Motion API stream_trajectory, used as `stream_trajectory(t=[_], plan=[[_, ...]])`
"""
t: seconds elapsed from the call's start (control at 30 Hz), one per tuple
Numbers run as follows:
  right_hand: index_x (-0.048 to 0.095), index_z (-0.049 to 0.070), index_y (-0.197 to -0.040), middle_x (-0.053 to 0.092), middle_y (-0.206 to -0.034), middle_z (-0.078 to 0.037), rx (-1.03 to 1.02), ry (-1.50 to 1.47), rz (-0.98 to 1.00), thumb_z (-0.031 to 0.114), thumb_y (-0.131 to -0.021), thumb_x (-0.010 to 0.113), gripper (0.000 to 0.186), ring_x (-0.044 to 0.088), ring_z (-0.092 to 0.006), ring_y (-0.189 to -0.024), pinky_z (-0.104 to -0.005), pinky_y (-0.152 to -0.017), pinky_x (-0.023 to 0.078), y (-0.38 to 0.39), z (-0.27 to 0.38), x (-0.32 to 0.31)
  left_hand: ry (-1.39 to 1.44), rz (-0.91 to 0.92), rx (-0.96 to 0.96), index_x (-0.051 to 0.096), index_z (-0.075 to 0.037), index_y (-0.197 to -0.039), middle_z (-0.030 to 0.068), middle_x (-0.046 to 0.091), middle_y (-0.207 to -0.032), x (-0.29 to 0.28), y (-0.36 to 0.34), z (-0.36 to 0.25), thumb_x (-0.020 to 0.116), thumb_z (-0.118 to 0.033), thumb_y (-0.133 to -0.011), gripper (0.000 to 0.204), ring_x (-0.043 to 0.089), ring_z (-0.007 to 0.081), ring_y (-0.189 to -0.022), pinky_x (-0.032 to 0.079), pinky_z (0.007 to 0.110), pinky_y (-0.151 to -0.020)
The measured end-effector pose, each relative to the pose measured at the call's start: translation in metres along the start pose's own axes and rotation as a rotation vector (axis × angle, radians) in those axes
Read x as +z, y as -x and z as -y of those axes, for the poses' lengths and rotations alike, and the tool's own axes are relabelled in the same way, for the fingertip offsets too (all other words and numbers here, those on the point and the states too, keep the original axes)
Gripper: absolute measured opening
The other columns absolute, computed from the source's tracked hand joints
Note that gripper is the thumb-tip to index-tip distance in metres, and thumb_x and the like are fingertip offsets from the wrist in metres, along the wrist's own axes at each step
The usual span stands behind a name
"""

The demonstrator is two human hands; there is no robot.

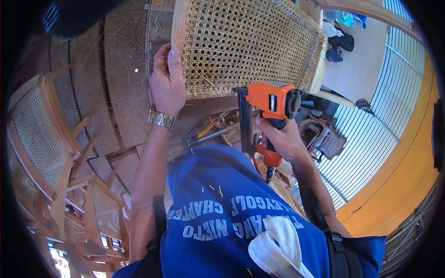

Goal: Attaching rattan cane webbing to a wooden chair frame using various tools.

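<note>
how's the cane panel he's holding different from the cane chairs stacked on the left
The cane panel is a lone wooden frame lying on the workbench, gripped at its edge by the left hand; the stacked chairs are fully assembled, with legs and rails, and nobody touches them. The panel's weave has ragged, untrimmed strands along its edges, while the chairs' weave sits neatly inside their frames. The right hand holds an orange nail gun at the panel, not the chairs. Both have pale open-mesh cane in light wood.

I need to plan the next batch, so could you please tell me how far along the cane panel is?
Done: the woven cane already covers the wooden frame, and finished-looking cane chairs stand at the left. In hand: the left hand steadies the frame's side while the right hand holds the orange nail gun at the lower edge. Left: frayed cane ends stick out along that edge, untrimmed.
</note>
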State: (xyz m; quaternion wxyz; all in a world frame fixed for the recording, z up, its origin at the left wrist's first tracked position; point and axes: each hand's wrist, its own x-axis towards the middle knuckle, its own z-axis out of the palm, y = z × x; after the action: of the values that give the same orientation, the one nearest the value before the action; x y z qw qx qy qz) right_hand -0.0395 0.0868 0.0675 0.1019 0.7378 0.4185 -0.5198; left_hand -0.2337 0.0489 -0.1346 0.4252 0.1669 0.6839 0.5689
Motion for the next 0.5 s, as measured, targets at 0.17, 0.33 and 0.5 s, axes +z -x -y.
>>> stream_trajectory(t=[0.17,0.33,0.5], plan=[[0.063,0.003,-0.1,0.058,-0.06,0.001,-0.062,0.063,-0.063,0.018,-0.096,0.067,0.016,0.056,-0.0085,-0.05,-0.0261,-0.05,0.045,0.002,-0.004,0.013,0.012,-0.006,0.031,0.058,0.002,-0.128,0.009,0.07,-0.099,0.0,-0.002,0.002,0.052,-0.042,-0.105,0.05,0.061,0.0123,-0.088,0.05,0.028,-0.079],[0.065,0.001,-0.105,0.06,-0.067,0.0,-0.06,0.003,0.017,0.015,-0.096,0.067,0.017,0.057,-0.0084,-0.053,-0.0253,-0.051,0.045,0.006,-0.002,-0.001,-0.038,-0.012,0.007,0.058,0.002,-0.127,0.0095,0.07,-0.099,0.0,-0.005,0.004,0.052,-0.042,-0.105,0.05,0.061,0.0126,-0.088,0.05,0.029,-0.08],[0.065,-0.001,-0.108,0.061,-0.073,0.0,-0.083,-0.09,0.026,0.016,-0.097,0.067,0.02,0.057,-0.0071,-0.054,-0.0244,-0.05,0.045,0.01,-0.007,-0.002,-0.031,0.001,-0.022,0.058,0.003,-0.127,0.0091,0.069,-0.098,0.0,-0.004,0.002,0.051,-0.042,-0.105,0.05,0.061,0.013,-0.087,0.05,0.029,-0.079]])
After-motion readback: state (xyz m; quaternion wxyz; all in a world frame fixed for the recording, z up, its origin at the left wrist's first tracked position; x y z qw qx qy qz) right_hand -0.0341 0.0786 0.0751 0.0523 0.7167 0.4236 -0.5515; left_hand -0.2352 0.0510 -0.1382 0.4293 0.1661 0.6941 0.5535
